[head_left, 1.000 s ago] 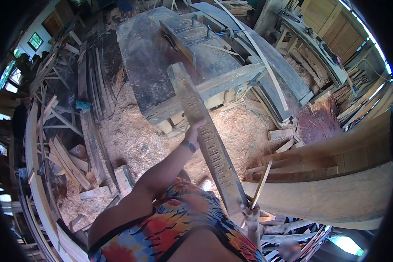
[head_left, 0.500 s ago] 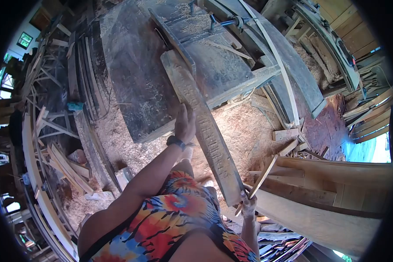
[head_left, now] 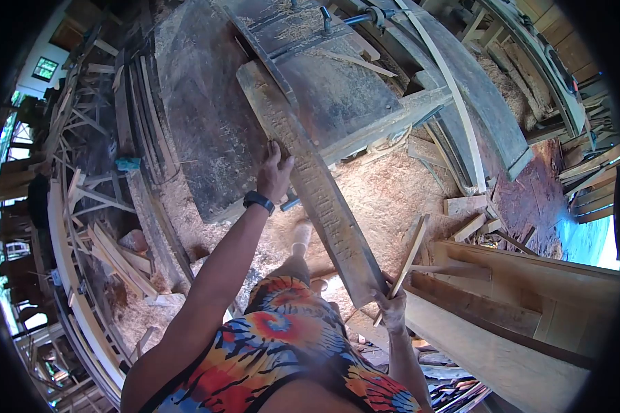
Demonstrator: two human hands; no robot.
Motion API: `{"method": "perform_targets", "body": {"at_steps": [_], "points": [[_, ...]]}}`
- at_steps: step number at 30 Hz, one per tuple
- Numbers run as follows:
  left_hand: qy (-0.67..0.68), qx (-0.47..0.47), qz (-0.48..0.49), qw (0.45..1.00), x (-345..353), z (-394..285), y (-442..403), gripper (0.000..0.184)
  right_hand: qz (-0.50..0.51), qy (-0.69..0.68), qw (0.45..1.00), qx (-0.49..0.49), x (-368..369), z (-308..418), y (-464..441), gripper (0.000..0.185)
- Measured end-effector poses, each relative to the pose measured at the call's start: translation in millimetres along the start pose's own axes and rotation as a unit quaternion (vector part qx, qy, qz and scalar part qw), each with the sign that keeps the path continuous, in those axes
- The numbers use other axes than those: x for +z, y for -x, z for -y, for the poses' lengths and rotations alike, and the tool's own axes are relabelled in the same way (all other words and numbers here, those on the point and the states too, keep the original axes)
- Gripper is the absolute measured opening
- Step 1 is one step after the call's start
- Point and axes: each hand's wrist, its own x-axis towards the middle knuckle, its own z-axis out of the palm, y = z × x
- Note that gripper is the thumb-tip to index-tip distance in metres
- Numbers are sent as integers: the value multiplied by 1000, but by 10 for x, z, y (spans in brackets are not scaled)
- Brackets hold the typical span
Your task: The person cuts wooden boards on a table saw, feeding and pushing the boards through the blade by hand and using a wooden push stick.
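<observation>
A long wooden plank with rough marks along its face slants from the saw table down toward my body. Its far end lies on the table beside the metal fence. My left hand rests against the plank's left edge with its fingers apart. At the near end my right hand grips the plank's corner, and a thin wooden stick is held in that same hand. The plank hides part of my right hand's fingers.
A blue clamp is at the table's far side. Sawdust covers the floor. To the right stands a large wooden piece. Stacked boards lie on the left. A pale curved strip crosses the table's right side.
The plank has moved forward and left onto the table, alongside the fence. My left hand has shifted from gripping around it to its left edge. The view has moved closer to the table.
</observation>
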Motion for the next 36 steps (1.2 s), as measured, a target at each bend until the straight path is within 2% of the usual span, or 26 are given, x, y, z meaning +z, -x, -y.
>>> {"method": "perform_targets", "body": {"at_steps": [1,4,5,10,13,19,22,26,31,34,36], "points": [[11,-3,-18,1000,39,11,-9,69,3,14,1000,9,-10,6,-21,61],[100,-98,58,988,-100,-227,-40,66,-6,-17,1000,10,8,9,-58,58],[99,-100,63,988,-119,-239,-24,66,-8,-16,1000,20,2,10,-46,57],[99,-100,63,988,-132,-224,-89,66,-22,9,999,24,9,-36,-107,53],[88,-93,50,990,-103,-132,-148,66,-18,-21,1000,11,81,-16,-128,52],[66,-20,-33,997,-1,35,-144,66,-21,-18,999,17,120,-19,-161,53],[76,-23,-32,996,5,62,-177,67,-16,-53,998,7,122,-83,-194,58],[56,-33,-27,997,-58,35,-210,66,0,-21,1000,-7,71,-215,-288,57],[83,-38,-30,995,-45,95,-267,66,-25,-63,998,-8,313,-29,-287,36],[113,-37,-31,992,-40,150,-328,66,-26,-24,999,-41,437,89,-300,36],[109,-53,-15,992,-96,124,-357,67,-21,-31,999,-16,428,83,-317,37]]}}
